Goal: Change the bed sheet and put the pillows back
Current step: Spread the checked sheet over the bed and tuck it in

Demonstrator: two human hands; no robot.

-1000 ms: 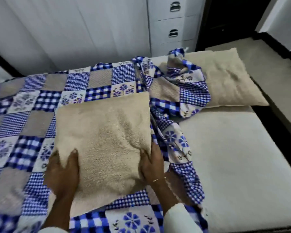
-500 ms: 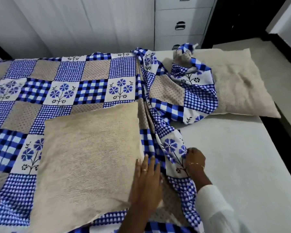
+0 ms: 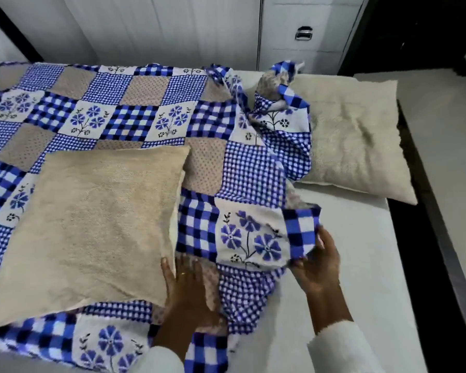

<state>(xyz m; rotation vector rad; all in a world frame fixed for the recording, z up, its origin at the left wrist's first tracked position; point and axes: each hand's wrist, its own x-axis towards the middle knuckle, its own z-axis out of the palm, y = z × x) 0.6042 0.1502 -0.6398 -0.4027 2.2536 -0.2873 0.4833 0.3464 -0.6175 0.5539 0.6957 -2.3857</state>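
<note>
1. the patchwork bed sheet, blue check and flower squares, is spread over the left and middle of the frame. its right part is bunched in a ridge that runs from the upper middle down to the lower middle.
2. right of that ridge the bare mattress shows pale, so i'd say the sheet is only about half on.
3. the left hand lies flat at lower centre, fingers straight and spread, palm down on the sheet right at the corner of the near pillow. it isn't gripping anything. my guess is it's pinning the cloth and the pillow so they don't slide while the other side gets pulled.
4. the right hand, right of lower centre, has its fingers and thumb curled round a folded edge of the sheet and holds it lifted just off the mattress. looks like the grab you'd use to drag the slack toward the right side of the frame.
5. the near pillow sits on top of the spread sheet at left of centre and works as a weight there too. probably just parked, not its final spot.
6. the far pillow is in the upper right on the bare mattress, with the crumpled end of the sheet draped over its left edge. it'd likely need lifting so the sheet can go under it.
7. white drawers stand behind the bed at upper centre.
</note>
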